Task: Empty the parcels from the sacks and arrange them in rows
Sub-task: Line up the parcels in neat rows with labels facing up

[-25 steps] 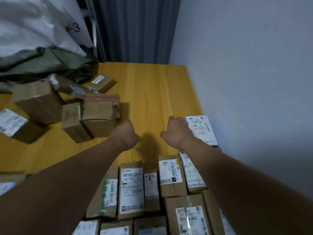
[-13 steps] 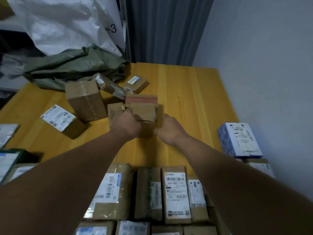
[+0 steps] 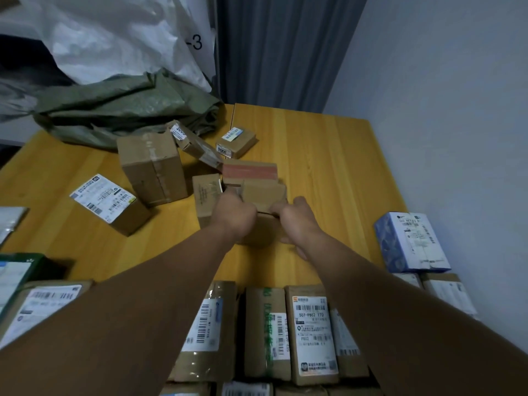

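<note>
My left grip (image 3: pixel 233 214) and right grip (image 3: pixel 295 221) clasp a brown box (image 3: pixel 264 192). A red-taped parcel (image 3: pixel 250 171) lies just behind it on the worktop (image 3: pixel 328 172).

Bare table (image 3: pixel 328 155) right; parcels (image 3: pixel 154 167) crowd left, seemingly touching.

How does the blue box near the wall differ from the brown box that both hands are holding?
The blue box is blue with a white label on top; the brown box is plain cardboard, no label in view. The blue box lies untouched beside the wall; the brown box is gripped by the left hand and right hand mid-table. Both are rectangular parcels.
</note>
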### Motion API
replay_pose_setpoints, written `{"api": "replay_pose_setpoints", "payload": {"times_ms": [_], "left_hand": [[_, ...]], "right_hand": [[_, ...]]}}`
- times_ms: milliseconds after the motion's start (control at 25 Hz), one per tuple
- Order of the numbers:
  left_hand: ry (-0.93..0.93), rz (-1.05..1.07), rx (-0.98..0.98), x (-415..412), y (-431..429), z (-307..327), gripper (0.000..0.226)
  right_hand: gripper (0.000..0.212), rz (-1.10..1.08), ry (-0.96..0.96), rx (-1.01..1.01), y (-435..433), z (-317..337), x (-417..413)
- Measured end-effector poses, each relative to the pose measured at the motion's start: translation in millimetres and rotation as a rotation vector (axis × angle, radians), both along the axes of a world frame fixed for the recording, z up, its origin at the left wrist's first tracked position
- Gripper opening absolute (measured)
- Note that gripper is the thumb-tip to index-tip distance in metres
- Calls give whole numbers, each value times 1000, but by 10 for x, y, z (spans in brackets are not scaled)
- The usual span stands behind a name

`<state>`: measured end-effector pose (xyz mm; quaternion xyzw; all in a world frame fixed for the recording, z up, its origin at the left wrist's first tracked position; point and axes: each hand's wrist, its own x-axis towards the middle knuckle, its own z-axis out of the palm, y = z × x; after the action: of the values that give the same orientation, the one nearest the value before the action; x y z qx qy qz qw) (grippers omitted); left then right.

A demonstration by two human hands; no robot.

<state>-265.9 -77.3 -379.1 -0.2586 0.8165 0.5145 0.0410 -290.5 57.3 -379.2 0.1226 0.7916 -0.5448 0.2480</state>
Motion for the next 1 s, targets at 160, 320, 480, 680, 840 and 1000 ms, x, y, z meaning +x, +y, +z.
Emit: {"api": "replay_pose_setpoints", "payload": {"times_ms": [160, 320, 480, 680, 840, 1000], "left_hand": [[0, 94, 282, 206, 270, 303, 62], [17, 272, 579, 619, 464, 643, 58], [49, 424, 784, 1038, 722, 992, 48], [132, 446, 753, 1592, 1106, 1292, 47], [265, 457, 813, 1903, 1384, 1438, 32], [325, 362, 939, 2203, 1463, 1518, 24]], "right_hand": [[37, -116, 85, -66, 254, 283, 221], [21, -253, 190, -192, 403, 600, 644], [36, -359, 241, -305, 555, 832, 1198], [41, -436, 246, -429, 855, 1247, 1661], [34, -393, 256, -460, 1070, 1491, 1838], [21, -365, 271, -492, 1276, 1542, 1972]]}}
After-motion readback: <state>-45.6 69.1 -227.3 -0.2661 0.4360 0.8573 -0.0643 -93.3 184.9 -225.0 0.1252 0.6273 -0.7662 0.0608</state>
